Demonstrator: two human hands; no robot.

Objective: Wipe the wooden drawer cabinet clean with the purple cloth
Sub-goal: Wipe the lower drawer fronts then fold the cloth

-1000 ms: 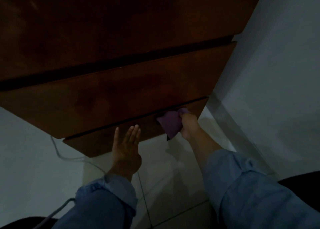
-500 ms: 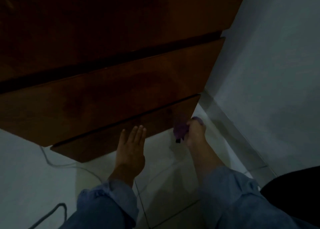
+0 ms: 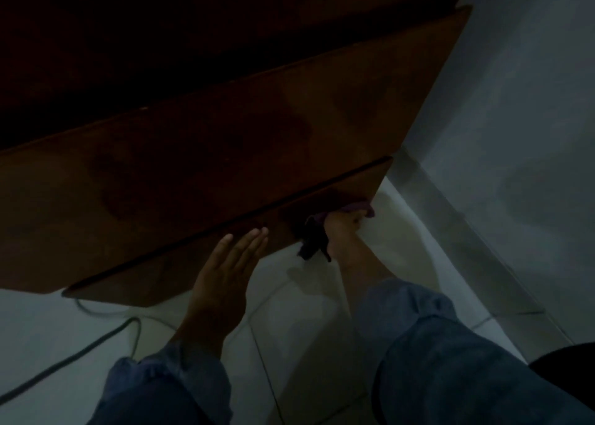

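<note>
Head view, dim light: we see the wooden cabinet [image 3: 225, 154] with its bottom drawer front [image 3: 225, 250] as our landmark. At that drawer's right end, our right hand [image 3: 343, 231] grips the bunched purple cloth [image 3: 314, 239] against the wood, a dark fold hanging below the drawer edge. Our left hand [image 3: 222, 279], fingers straight and relaxed, lies flat against the drawer's middle. A cable [image 3: 80, 350] trails on the tiled floor [image 3: 306, 328] below the drawer's left end.

Left hand [image 3: 225, 273] flat, fingers straight; right hand [image 3: 343, 228] curled, gripping.
</note>
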